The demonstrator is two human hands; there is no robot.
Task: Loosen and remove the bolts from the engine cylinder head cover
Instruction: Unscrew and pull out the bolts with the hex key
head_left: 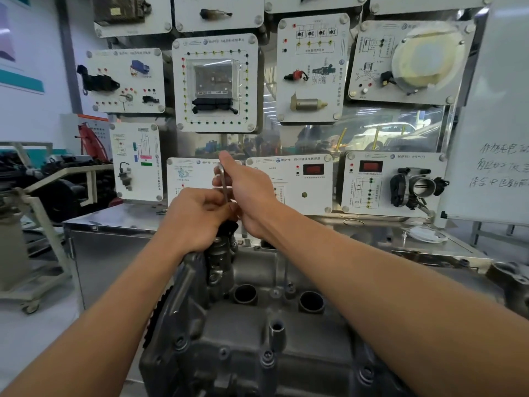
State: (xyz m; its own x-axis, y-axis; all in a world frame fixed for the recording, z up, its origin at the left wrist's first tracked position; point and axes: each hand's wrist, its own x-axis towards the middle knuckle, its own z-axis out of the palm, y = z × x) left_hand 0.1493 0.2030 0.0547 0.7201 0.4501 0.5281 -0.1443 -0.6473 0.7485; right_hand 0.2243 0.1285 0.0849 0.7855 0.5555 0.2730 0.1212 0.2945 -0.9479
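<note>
Left grip clenched at the lower end of the wrench, at the far end of the cylinder head cover. Right grip wrapped round the bright steel shank above it, tool near upright.

Bolt under the tool is hidden by my left fingers; cannot tell how far out it is. Near-edge bolts sit seated in their bosses.

Judgement: cover is cast metal, heavy and rigid, so it should not shift under torque. Bolts are small and hard, probably oily; take each by the head once free. I would pull high on the shank for leverage and steady the low end so it does not slip off.

Two round wells open in the cover top. Interiors dark, contents not discernible; a dropped bolt could fall in.

Steel counter lies behind the engine, with display panels above its back edge
</note>
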